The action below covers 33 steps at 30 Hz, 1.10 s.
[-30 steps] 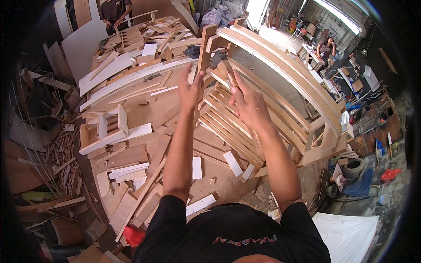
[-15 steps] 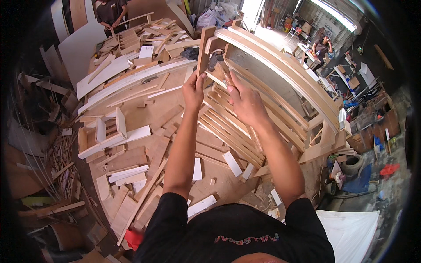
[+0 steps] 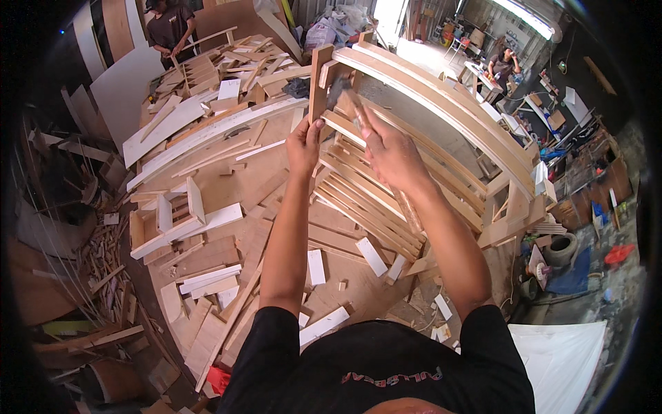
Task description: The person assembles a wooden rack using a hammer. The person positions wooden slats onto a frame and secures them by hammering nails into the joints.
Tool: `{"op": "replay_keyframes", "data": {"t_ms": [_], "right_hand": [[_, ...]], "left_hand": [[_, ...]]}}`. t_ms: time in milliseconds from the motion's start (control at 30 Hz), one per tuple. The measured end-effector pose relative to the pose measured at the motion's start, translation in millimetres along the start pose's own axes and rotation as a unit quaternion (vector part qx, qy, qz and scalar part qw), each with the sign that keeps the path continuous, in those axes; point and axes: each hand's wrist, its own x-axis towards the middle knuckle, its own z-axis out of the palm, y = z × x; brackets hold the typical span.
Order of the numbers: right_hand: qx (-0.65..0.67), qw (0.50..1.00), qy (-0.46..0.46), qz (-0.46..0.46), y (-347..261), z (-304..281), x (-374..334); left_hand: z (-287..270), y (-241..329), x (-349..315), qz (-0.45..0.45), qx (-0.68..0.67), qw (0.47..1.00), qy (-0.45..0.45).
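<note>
My right hand [image 3: 396,157] is wrapped round the wooden handle of a hammer [image 3: 359,112]. The hammer's dark head, slightly blurred, is just right of a short upright board [image 3: 318,81]; whether they touch I cannot tell. My left hand [image 3: 303,146] pinches the lower end of that board between thumb and fingers. The board stands against the near-left end of a large wooden frame [image 3: 427,83] with curved-looking long rails. Below the hammer, several parallel slats [image 3: 369,210] run inside the frame.
Loose offcuts [image 3: 372,257] and strips litter the plywood worktop [image 3: 269,181]. A small box-like wooden frame [image 3: 169,222] lies left. A person [image 3: 171,31] works at the far left; another [image 3: 503,65] sits far right. A white sheet [image 3: 558,359] is at lower right.
The hammer head has risen slightly beside the board, and my right hand has shifted a little. My left hand keeps its hold on the board. The whole view has moved slightly.
</note>
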Motion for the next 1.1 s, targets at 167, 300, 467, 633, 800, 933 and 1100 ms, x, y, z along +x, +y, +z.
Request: {"op": "replay_keyframes", "data": {"t_ms": [167, 300, 467, 633, 800, 933, 1100], "right_hand": [[-0.055, 0.998, 0.003, -0.023, 9.2, -5.3, 8.3], [-0.077, 0.992, 0.046, -0.088, 33.6, 6.5, 22.2], [-0.019, 0.999, -0.02, -0.022, 22.8, -5.5, 22.2], [0.053, 0.995, -0.08, 0.034, 13.8, -13.7, 20.3], [-0.029, 0.999, -0.018, -0.036, 18.9, -7.4, 22.6], [-0.023, 0.999, -0.021, -0.023, 22.6, -15.6, 19.9], [0.077, 0.996, -0.029, 0.013, 4.1, -24.8, 12.9]], "left_hand": [[0.5, 0.1, 1.4, 0.001, 0.032, 0.999, -0.01], [1.8, -8.0, 6.8, 0.007, 0.012, 1.0, 0.0], [-8.9, -2.4, 5.2, 0.01, 0.03, 0.999, -0.023], [-10.4, 2.3, 8.0, 0.013, 0.057, 0.997, -0.049], [-20.3, -14.3, 12.9, 0.016, 0.084, 0.995, -0.056], [-18.9, -14.1, 13.0, -0.01, 0.081, 0.994, -0.07], [-20.2, -16.5, 9.9, 0.014, 0.066, 0.996, -0.06]]}}
